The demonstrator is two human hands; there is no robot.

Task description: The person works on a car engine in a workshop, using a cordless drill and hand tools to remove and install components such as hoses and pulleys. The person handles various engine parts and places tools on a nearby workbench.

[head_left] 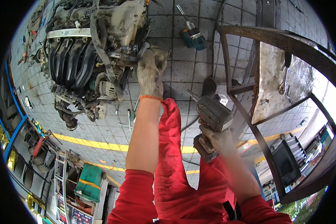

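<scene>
A large car engine [100, 26] sits on the tiled floor at the upper left, with ribbed black intake runners [71, 61] and an alternator [107, 89]. At its right side, beside a dark elbow hose [142, 51], is my left hand [151, 71] in a pale, dirty knit glove. Its fingers are closed, and what they grip is hidden. Lower right, my gloved right hand [214, 139] wraps the handle of a dark cordless impact wrench [214, 114]. The wrench's socket end [192, 95] points up and left, apart from the engine.
A second, teal-and-black cordless impact wrench [194, 39] lies on the floor beyond my hands. To the right stands a rusty metal frame [246, 115] with a ratchet wrench [284, 80] on its light panel. Loose hand tools [131, 115] lie below the engine. A dark cable [214, 56] crosses the floor.
</scene>
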